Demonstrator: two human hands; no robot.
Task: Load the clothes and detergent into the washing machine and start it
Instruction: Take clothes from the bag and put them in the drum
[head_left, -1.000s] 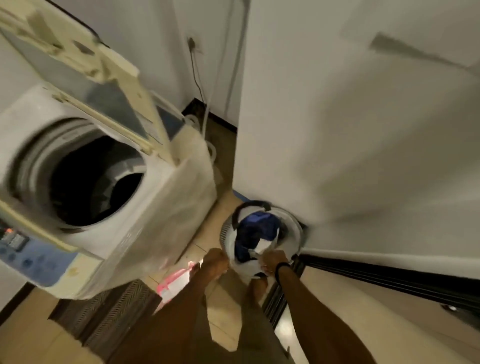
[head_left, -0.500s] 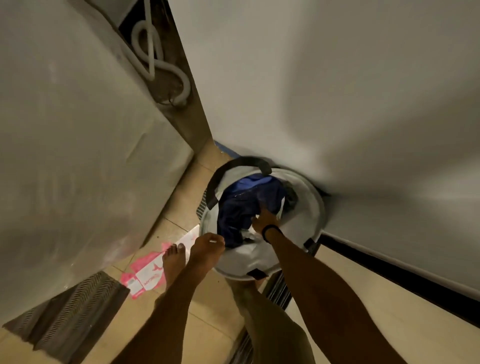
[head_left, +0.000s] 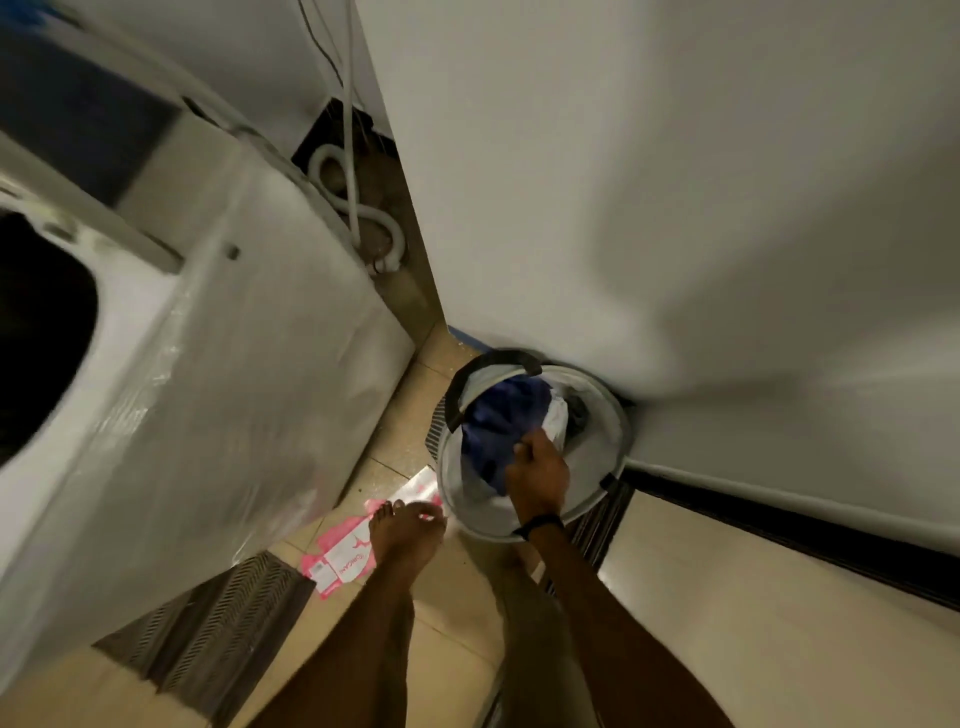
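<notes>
A round white laundry basket (head_left: 613, 415) with a black handle stands on the floor against the wall. It holds a dark blue garment (head_left: 498, 410) and a white piece of clothing (head_left: 555, 418). My right hand (head_left: 537, 475) is inside the basket, its fingers closed on the blue garment. My left hand (head_left: 415, 527) hangs curled by the basket's near-left rim, over my bare foot, and its grip is unclear. The washing machine (head_left: 234, 389), wrapped in clear plastic, fills the left side. Its open dark tub (head_left: 36, 338) shows at the left edge.
A pink and white carton (head_left: 340, 564) lies flat on the tiled floor beside my foot. A dark ribbed mat (head_left: 208, 634) lies in front of the machine. A white drain hose (head_left: 363, 223) coils behind it. A white wall (head_left: 675, 208) and dark floor track (head_left: 779, 525) close the right side.
The view has swung back left, so the machine's open tub shows again. My right hand has sunk deeper onto the blue garment. My left hand stays by the basket's rim.
</notes>
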